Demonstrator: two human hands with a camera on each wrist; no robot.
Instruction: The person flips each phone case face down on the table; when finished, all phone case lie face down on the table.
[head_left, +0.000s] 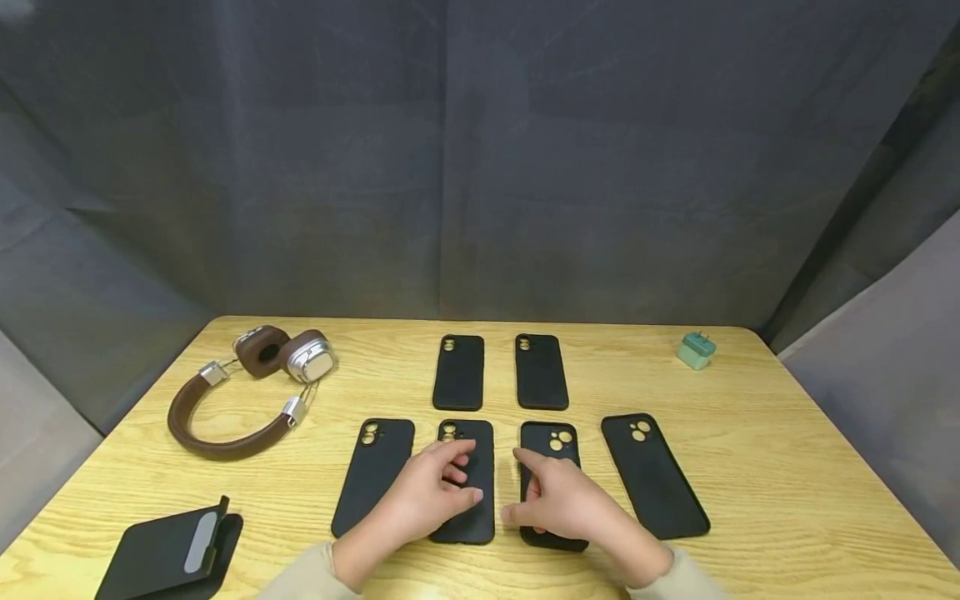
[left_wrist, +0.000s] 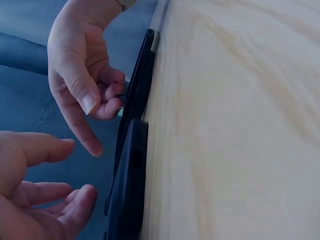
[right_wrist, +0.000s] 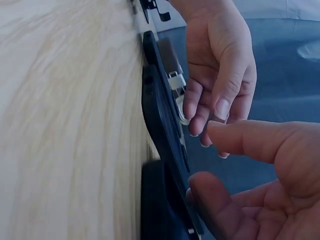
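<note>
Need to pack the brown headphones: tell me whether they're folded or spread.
Folded, it seems: the headphones lie flat with both earcups tucked together at one end.

The table (head_left: 787, 467) was pale wood with visible grain and a smooth, faintly satin finish. The phone cases (head_left: 459, 372) looked matt black, rubbery plastic. The headphones (head_left: 247, 387) combined brown leather-like padding with brushed silver metal. Grey cloth (head_left: 480, 167) hung behind.

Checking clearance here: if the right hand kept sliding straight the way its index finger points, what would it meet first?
The right hand points up-left along its phone case. Past that case's top edge, the next thing looks like the far-row case, though depth is hard to judge.
</note>
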